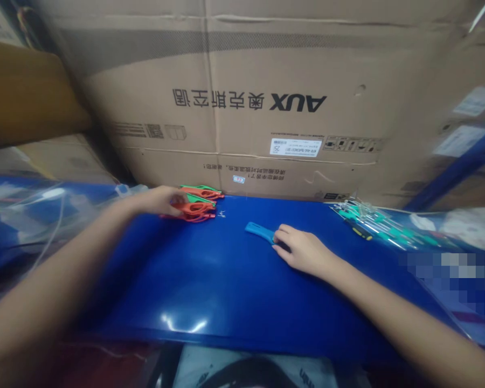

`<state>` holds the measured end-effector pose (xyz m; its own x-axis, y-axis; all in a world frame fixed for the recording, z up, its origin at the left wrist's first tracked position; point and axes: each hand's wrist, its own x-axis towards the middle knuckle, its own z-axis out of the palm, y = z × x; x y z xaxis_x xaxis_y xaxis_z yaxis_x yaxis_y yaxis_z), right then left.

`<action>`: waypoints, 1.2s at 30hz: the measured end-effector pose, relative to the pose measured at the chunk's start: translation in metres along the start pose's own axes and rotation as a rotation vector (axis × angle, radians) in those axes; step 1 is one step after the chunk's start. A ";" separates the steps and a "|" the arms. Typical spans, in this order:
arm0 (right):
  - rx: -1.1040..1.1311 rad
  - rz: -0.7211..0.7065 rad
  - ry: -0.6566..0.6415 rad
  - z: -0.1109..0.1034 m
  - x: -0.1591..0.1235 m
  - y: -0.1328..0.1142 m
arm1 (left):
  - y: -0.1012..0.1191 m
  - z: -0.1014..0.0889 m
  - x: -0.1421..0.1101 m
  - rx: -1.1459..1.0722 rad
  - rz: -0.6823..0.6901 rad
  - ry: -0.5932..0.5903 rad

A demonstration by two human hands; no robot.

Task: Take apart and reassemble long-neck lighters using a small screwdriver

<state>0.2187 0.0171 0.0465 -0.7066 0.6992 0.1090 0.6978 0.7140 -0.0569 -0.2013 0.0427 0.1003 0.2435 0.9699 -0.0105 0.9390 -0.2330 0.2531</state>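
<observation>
At the back left of the blue table (210,280), my left hand (164,201) reaches into a small pile of orange and green tools (196,207) with looped handles, which look like scissors. Its fingers curl over the nearest orange one, and their tips are partly hidden. Near the table's middle, my right hand (303,249) is closed round one end of a flat blue handle (258,231) with a slot in its free end. That free end points left, towards the pile; whatever lies under the fingers is hidden.
A large cardboard box (242,64) stands along the table's back edge. On the right lie several screwdrivers (382,223) with green handles and a black-and-yellow handle (359,230). Clear plastic bags (44,207) lie at the left. A blue metal bar (452,170) slants at the right.
</observation>
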 end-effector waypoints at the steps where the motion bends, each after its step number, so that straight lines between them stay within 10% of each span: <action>1: -0.003 0.023 0.029 -0.001 -0.002 -0.004 | -0.004 -0.001 0.003 0.009 -0.013 -0.009; 6: -0.066 0.146 0.028 0.003 -0.002 -0.010 | 0.012 0.001 0.008 0.065 0.000 0.008; 17: 0.259 0.035 -0.201 -0.011 -0.013 -0.016 | 0.169 0.091 -0.022 -0.006 0.547 -0.016; 36: 0.319 0.047 -0.090 -0.004 -0.033 -0.031 | 0.202 0.119 -0.053 -0.037 0.343 0.113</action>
<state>0.2205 -0.0286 0.0491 -0.6919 0.7219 0.0112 0.6681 0.6461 -0.3691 0.0040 -0.0641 0.0368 0.5121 0.8382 0.1876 0.7976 -0.5451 0.2580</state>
